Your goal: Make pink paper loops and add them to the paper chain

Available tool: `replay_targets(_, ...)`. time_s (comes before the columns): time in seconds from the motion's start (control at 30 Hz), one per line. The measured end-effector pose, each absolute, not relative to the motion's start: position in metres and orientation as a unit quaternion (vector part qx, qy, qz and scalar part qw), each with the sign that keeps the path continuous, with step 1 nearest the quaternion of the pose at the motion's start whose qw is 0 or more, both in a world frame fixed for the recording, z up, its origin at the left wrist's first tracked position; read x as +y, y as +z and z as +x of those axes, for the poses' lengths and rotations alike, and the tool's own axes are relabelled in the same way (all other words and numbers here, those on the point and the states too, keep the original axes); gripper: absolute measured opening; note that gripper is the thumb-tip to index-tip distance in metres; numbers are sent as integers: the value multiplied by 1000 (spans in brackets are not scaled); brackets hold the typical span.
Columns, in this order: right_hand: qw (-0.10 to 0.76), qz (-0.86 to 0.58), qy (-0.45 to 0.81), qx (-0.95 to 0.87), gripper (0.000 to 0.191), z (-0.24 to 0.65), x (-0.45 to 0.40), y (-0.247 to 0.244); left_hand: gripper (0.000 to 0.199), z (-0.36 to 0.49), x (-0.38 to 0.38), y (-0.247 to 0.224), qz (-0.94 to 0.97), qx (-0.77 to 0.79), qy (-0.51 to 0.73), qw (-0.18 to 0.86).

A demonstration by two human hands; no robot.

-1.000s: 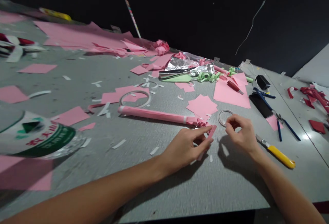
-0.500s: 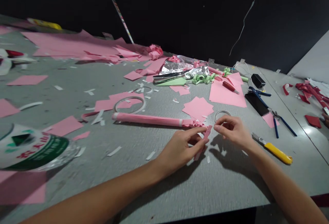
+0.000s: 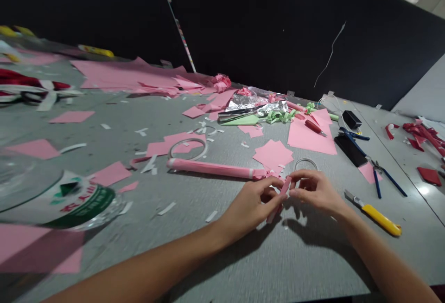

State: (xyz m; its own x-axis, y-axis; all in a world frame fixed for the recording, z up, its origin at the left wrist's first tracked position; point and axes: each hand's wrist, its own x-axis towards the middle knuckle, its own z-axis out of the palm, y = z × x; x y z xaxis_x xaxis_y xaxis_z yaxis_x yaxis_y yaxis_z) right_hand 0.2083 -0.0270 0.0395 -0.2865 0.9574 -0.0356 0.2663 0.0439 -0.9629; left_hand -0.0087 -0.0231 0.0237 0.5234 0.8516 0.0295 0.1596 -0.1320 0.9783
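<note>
My left hand (image 3: 255, 203) pinches a folded pink paper strip (image 3: 285, 186) between thumb and fingers, just above the table. From the other side my right hand (image 3: 316, 191) reaches the strip's edge, its fingers curled and the thumb apart from them; whether it touches the strip I cannot tell. A long pink paper-wrapped tube (image 3: 212, 167) lies beyond my left hand, its crinkled end partly behind my fingers. Stacked pink paper squares (image 3: 273, 154) rest past the hands. A tape ring (image 3: 306, 160) sits behind my right hand.
A yellow utility knife (image 3: 377, 217) lies to the right. Blue-handled pliers (image 3: 377, 177) and a phone (image 3: 349, 150) are beyond it. A larger tape ring (image 3: 187, 143) adjoins the tube. At left lies a plastic bottle (image 3: 81, 196) among paper scraps. A black panel (image 3: 264, 24) stands behind.
My right hand has come in to the pink strip, and its thumb and fingers have parted. The left hand keeps its pinch. The view has shifted, so the table's contents sit lower and farther right.
</note>
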Motion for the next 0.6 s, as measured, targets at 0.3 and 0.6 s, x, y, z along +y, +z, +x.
replay_targets(0.3, 349, -476, 524, -614, 27, 206, -27, 34, 24, -8, -22, 25, 726, 350, 335, 488)
replay_targets(0.6, 354, -463, 529, -616, 25, 206, -29, 31, 23, -9, -23, 24, 722, 358, 330, 491)
